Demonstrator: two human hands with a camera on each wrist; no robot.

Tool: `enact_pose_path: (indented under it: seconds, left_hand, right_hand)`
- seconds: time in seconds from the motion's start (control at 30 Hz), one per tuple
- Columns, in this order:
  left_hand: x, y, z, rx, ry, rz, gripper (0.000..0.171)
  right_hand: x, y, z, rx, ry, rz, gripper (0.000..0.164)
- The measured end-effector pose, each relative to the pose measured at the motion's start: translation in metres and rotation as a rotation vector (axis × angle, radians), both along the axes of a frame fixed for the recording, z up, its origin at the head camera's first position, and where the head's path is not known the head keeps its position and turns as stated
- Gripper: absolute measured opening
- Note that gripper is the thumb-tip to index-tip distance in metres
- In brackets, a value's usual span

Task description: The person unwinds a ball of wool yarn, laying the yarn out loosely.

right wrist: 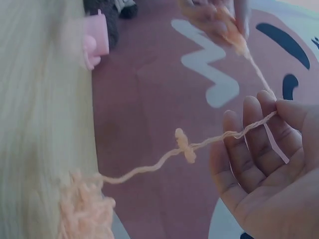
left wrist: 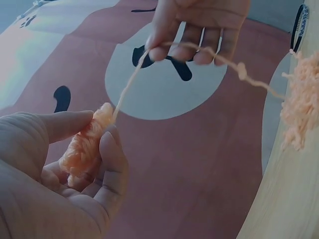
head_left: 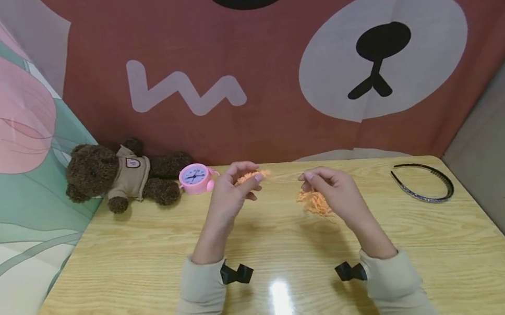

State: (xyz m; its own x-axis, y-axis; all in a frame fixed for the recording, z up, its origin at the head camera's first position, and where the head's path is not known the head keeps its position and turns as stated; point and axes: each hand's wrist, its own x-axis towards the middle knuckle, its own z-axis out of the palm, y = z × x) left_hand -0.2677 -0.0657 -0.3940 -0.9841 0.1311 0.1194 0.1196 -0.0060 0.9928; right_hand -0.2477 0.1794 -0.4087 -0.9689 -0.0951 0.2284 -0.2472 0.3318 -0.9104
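My left hand (head_left: 232, 189) holds a small wound bundle of orange yarn (left wrist: 84, 144) between thumb and fingers. A single strand (left wrist: 130, 84) runs from that bundle across to my right hand (head_left: 334, 192), whose thumb and forefinger pinch it. Past the pinch, the strand continues with a small knot (right wrist: 184, 146) in it and leads to a loose, tangled heap of orange yarn (head_left: 316, 203). In the head view the heap lies just below my right hand, partly hidden by it. Both hands are raised over the far half of the wooden table (head_left: 268, 250).
A brown teddy bear (head_left: 134, 174) in a beige shirt lies at the back left, with a pink alarm clock (head_left: 195, 178) beside its feet. To the right lies a dark, glittery headband (head_left: 444, 181). A cloth with a printed bear face (head_left: 270, 71) hangs behind the table.
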Motion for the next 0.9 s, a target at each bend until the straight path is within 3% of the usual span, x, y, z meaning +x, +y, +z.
enact_pose_path:
  seconds: [0.53, 0.73, 0.9]
  left_hand:
    - [-0.002, -0.007, 0.001, 0.023, -0.004, 0.016, 0.020]
    - [-0.002, -0.007, 0.003, 0.097, -0.038, 0.048, 0.021]
    - [-0.005, -0.008, 0.002, 0.179, -0.020, 0.064, 0.023]
  right_hand:
    - [-0.003, 0.040, 0.010, -0.129, 0.043, -0.182, 0.041]
    - [-0.003, 0.045, 0.012, -0.163, 0.039, -0.197, 0.044]
    - [-0.003, 0.048, 0.013, -0.228, 0.044, -0.216, 0.048]
